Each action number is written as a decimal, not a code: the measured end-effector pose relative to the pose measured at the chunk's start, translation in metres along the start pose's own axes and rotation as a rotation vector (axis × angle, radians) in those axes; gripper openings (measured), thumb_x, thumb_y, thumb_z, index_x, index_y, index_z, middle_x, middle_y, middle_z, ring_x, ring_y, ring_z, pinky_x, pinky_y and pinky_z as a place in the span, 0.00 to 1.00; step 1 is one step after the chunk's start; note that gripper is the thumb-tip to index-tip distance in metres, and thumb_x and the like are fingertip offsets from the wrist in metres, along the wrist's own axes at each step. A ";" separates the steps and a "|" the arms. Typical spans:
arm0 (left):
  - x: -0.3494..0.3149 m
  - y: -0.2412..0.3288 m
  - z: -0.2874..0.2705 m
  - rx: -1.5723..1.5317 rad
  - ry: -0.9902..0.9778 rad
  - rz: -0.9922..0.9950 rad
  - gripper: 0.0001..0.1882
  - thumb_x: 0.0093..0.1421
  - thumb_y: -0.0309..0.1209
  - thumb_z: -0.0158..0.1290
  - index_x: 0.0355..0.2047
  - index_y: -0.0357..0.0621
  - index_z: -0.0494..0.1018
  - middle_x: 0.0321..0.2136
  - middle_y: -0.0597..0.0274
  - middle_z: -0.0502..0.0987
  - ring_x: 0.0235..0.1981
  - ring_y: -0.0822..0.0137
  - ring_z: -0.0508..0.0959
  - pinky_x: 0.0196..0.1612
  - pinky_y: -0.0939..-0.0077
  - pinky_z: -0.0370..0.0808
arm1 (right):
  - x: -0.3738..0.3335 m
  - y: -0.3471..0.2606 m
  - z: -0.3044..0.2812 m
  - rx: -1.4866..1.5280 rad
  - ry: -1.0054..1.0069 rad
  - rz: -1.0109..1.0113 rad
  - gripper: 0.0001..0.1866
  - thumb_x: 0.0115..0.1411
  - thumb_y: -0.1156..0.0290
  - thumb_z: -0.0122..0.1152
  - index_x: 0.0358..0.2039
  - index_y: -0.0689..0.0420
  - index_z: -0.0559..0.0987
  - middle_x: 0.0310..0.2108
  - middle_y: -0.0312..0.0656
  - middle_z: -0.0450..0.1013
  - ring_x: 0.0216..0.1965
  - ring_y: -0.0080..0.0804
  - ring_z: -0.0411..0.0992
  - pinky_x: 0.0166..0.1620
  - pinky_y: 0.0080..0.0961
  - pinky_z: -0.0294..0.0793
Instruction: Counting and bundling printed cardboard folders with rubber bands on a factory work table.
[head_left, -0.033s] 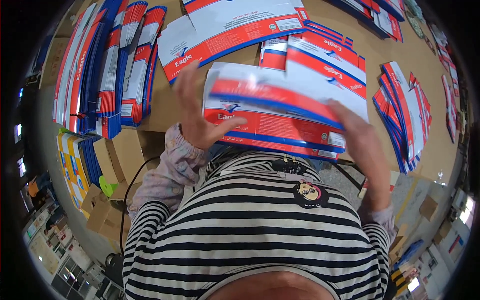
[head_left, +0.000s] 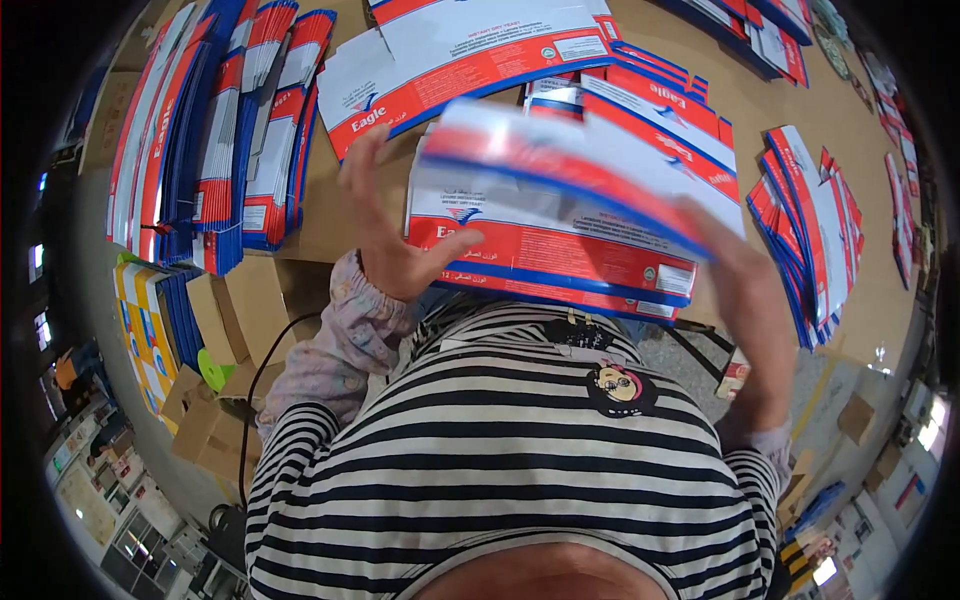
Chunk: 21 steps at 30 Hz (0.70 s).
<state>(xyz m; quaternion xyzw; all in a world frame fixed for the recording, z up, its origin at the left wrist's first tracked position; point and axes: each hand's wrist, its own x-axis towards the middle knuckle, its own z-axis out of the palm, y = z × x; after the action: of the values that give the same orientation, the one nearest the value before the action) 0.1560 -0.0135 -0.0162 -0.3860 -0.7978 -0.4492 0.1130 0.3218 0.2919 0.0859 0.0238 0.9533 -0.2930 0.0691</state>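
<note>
Before me lies a stack of flat printed cartons [head_left: 560, 248], red, white and blue. Above it a single flat carton [head_left: 565, 172] is raised and tilted, smeared by motion. My right hand [head_left: 738, 275] grips its right end; the fingertips are blurred and partly hidden. To the left, my left hand [head_left: 395, 250] is open, thumb and fingers spread, beside the stack's left edge and holding nothing. Overlapping the work area's far right side is another pile of flat cartons [head_left: 665, 125].
Bundled flat cartons [head_left: 185, 130] stand along the table's left side. More sheets [head_left: 490, 45] lie at the far edge, and a fanned pile [head_left: 808, 230] sits at the right. Brown boxes [head_left: 235, 310] and a yellow-and-white stack [head_left: 145, 330] are below left.
My right hand has shifted slightly right, and the raised carton's far edge has swung upward. My left hand stays nearly in place, its fingers spread.
</note>
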 end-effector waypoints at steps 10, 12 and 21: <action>-0.025 0.010 0.030 0.254 -0.488 -0.032 0.44 0.55 0.50 0.57 0.64 0.37 0.57 0.62 0.48 0.61 0.67 0.49 0.55 0.67 0.40 0.42 | -0.060 0.057 -0.129 -0.458 1.279 0.389 0.16 0.65 0.60 0.59 0.44 0.59 0.82 0.30 0.36 0.78 0.32 0.21 0.71 0.37 0.22 0.70; -0.021 0.011 0.031 0.336 -0.479 -0.055 0.43 0.56 0.50 0.57 0.63 0.36 0.57 0.60 0.48 0.61 0.65 0.48 0.57 0.67 0.41 0.41 | -0.080 0.113 -0.122 -0.432 1.221 0.233 0.14 0.66 0.73 0.52 0.51 0.60 0.78 0.44 0.43 0.78 0.46 0.26 0.74 0.49 0.23 0.71; -0.009 0.009 0.033 0.317 -0.415 -0.033 0.32 0.56 0.40 0.58 0.58 0.38 0.64 0.53 0.47 0.64 0.57 0.48 0.63 0.62 0.50 0.54 | -0.120 0.300 0.007 -0.353 0.513 0.593 0.32 0.61 0.54 0.61 0.64 0.45 0.66 0.65 0.47 0.60 0.67 0.55 0.55 0.67 0.51 0.46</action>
<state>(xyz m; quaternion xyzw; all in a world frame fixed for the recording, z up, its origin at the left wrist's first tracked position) 0.1743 0.0110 -0.0340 -0.4343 -0.8705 -0.2316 -0.0013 0.4673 0.5358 -0.0687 0.3567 0.9270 -0.0774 -0.0860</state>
